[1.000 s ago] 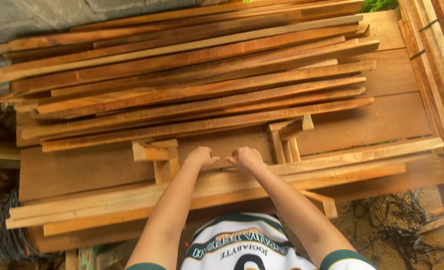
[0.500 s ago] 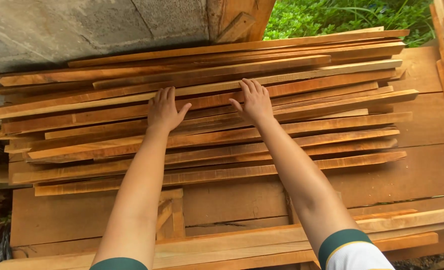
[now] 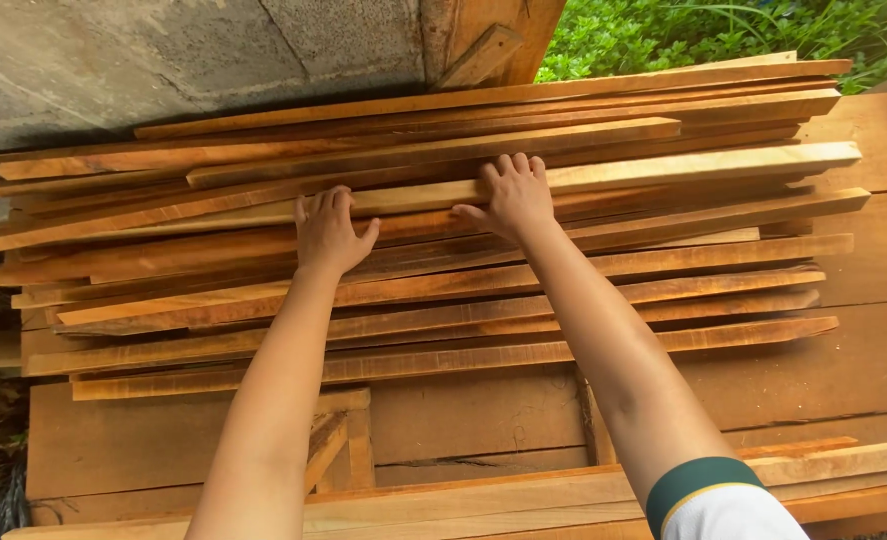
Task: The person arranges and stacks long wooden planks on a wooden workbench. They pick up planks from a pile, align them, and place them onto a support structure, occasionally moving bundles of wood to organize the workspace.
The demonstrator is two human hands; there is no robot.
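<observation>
A pile of long thin wooden slats [image 3: 443, 300] lies across wide boards, their ends fanned out to the right. My left hand [image 3: 328, 232] rests palm down on the slats near the pile's middle, fingers reaching over the edge of a pale slat [image 3: 663, 168]. My right hand [image 3: 511, 195] lies flat a little farther up, its fingers hooked over the same pale slat. Both arms stretch forward from the bottom of the view. Neither hand has lifted anything.
A grey concrete wall [image 3: 163, 60] stands behind the pile at top left, with a wooden post [image 3: 483, 40] beside it. Green plants [image 3: 703, 30] grow at top right. Wide boards [image 3: 863, 350] lie under the slats; more slats [image 3: 523, 495] cross the near edge.
Both hands have left the near slats and reached forward onto the upper part of the pile. My view has tilted up, bringing in the wall and the plants.
</observation>
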